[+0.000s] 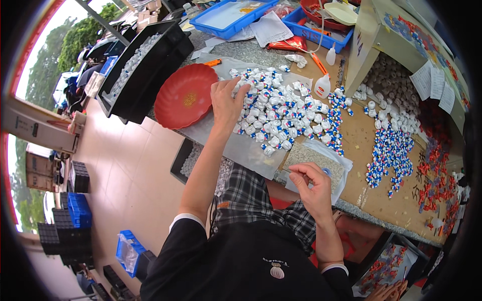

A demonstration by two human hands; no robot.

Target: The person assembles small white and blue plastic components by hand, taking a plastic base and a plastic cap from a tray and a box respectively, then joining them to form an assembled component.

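figurine pile [281, 113] crowding worktop, red plate [185, 95] just left, bare board [359, 140] passable

Whether the right hand [312, 184] pinches anything between its curled fingers is too small to tell. The left hand [227, 103] covers part of the blue-and-white figurine pile [281, 113], and the cardboard box [401, 45] is cut off by the dark rim.

1 red plate [185, 95] — 2 glue bottles [322, 86] — 2 blue trays [228, 17].

A heap of small white-and-blue plastic figurines [281, 113] lies on a clear plastic sheet [236, 145] on the surface [361, 140]. A round red plastic dish [185, 95] sits left of the heap, a black plastic crate [145, 70] farther left, and a white glue bottle [322, 86] just right.
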